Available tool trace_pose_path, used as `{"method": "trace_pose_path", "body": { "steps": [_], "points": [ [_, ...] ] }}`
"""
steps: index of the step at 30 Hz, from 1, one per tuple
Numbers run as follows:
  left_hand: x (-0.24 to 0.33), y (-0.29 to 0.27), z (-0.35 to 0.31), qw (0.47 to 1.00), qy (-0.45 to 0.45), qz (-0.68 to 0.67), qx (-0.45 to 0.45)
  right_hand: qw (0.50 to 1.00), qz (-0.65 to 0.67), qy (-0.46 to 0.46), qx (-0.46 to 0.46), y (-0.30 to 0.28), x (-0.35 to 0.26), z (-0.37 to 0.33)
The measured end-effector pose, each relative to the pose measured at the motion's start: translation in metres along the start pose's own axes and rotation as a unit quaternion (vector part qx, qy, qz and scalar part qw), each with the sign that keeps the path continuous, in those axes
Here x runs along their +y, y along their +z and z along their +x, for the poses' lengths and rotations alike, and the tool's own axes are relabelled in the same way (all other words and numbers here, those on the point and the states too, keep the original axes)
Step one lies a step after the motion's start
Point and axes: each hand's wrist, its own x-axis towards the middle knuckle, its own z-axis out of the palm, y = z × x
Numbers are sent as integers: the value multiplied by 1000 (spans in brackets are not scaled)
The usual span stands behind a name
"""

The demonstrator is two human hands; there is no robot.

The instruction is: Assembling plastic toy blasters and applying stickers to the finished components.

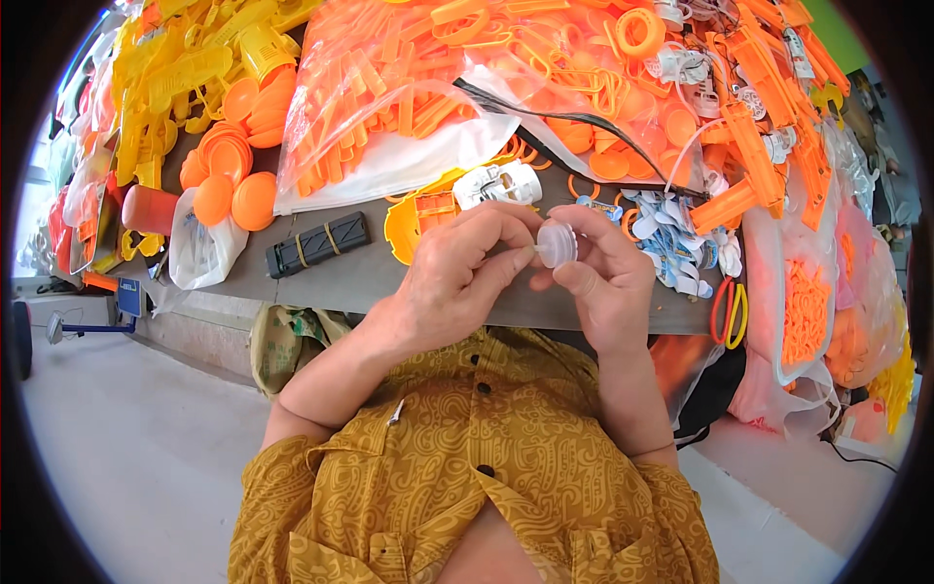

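Close above the table's near edge, a translucent round plastic piece [557, 246] is held on its side between the thumb and fingers of my right hand [611, 277]. My left hand [457, 273] is closed in a pinch right beside it, thumb and forefinger meeting at the middle of the round piece. What those fingertips hold is too small to make out. Just beyond my hands lies a white mechanical part [498, 185], next to a yellow plastic shell [401, 234] with an orange piece in it.
A black block with two bands [318, 245] lies left of my hands. Orange round caps [226, 156] and yellow parts [175, 73] pile up far left. A bag of orange pieces [389, 97] fills the back. Blue-white stickers [671, 243] and orange frames [754, 165] lie right.
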Motion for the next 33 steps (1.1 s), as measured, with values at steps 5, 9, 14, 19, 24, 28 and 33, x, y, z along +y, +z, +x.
{"method": "trace_pose_path", "body": {
  "steps": [5,9,14,19,24,28,33],
  "points": [
    [-4,5,-4,998,7,-68,16,994,-102,-28,6,7,-3,-5],
    [1,7,-6,999,8,-48,22,988,-140,-67,6,9,-3,-4],
    [-2,14,-8,990,-6,-127,67,967,-221,-124,-16,9,-2,-3],
    [-2,13,-5,997,39,-30,67,936,-301,-180,-24,7,-3,1],
    [-6,-2,-4,984,10,-180,-11,885,-411,-215,-27,11,-16,2],
    [9,-4,-4,973,-65,-222,-13,858,-465,-216,-23,11,-18,-3],
    [-3,-4,-8,986,-31,-162,34,966,-228,-118,5,19,-15,-7]
  ]
}}
